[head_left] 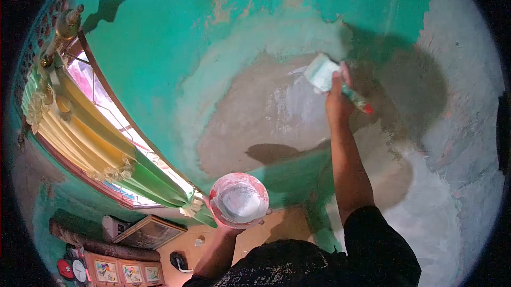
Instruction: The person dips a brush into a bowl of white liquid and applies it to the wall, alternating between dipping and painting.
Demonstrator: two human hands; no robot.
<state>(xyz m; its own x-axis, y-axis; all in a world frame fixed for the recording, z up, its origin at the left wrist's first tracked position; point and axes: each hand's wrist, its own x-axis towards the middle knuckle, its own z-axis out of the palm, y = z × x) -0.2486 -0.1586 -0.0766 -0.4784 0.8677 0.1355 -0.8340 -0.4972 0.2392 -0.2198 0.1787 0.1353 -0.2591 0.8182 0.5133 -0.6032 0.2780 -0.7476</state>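
My right hand [340,95] is raised to the wall, its fingers closed round a wide paintbrush [321,74]. White paint coats the brush head, and the handle has a red end. The brush is at the wall, over a grey-brown bare patch [234,122] with whitish smears near its middle. Lower down, my left hand [230,228] grips a round bowl [215,190] from beneath, with some fingers hidden behind it. White paint [242,204] lies inside the bowl, and its reddish inner wall is streaked with white.
Green paint [149,37] surrounds the bare patch; grey plaster [452,101] covers the right side. At left, a window has yellow and green curtains [101,138]. Below stand a cabinet with pictured doors [125,268], a clock [79,270] and a leaning framed picture [151,234].
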